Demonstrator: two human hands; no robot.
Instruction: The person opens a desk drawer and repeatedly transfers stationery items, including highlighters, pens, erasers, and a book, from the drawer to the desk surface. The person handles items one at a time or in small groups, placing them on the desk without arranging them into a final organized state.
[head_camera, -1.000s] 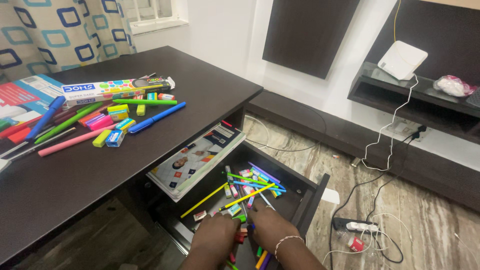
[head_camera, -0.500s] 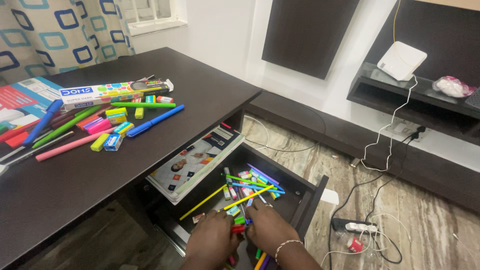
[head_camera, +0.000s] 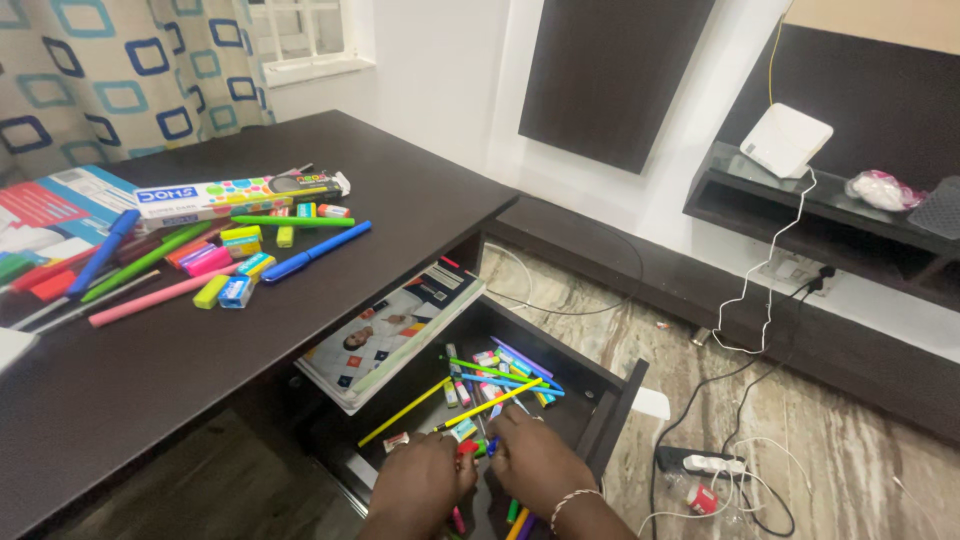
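Both my hands reach into an open dark drawer (head_camera: 612, 408) under the desk. My left hand (head_camera: 418, 487) is curled, with the end of a red pen (head_camera: 466, 447) showing at its fingertips. Close beside it, my right hand (head_camera: 537, 461), with a beaded bracelet on the wrist, pinches a small blue pen (head_camera: 490, 446). The hands almost touch. Several loose pens, erasers and two yellow pencils (head_camera: 488, 404) lie in the drawer beyond the fingers. A glossy booklet (head_camera: 390, 335) leans on the drawer's left side.
The dark desk (head_camera: 150, 380) on the left carries a long pencil box (head_camera: 230, 192), a blue pen (head_camera: 315, 243), a pink pen (head_camera: 150, 298), erasers and books. A power strip (head_camera: 700, 463) and cables lie on the floor at right. A white router (head_camera: 785, 140) sits on a wall shelf.
My hands have drawn closer together over the red pen in the drawer. The camera has tilted slightly, so everything sits a little lower in view.
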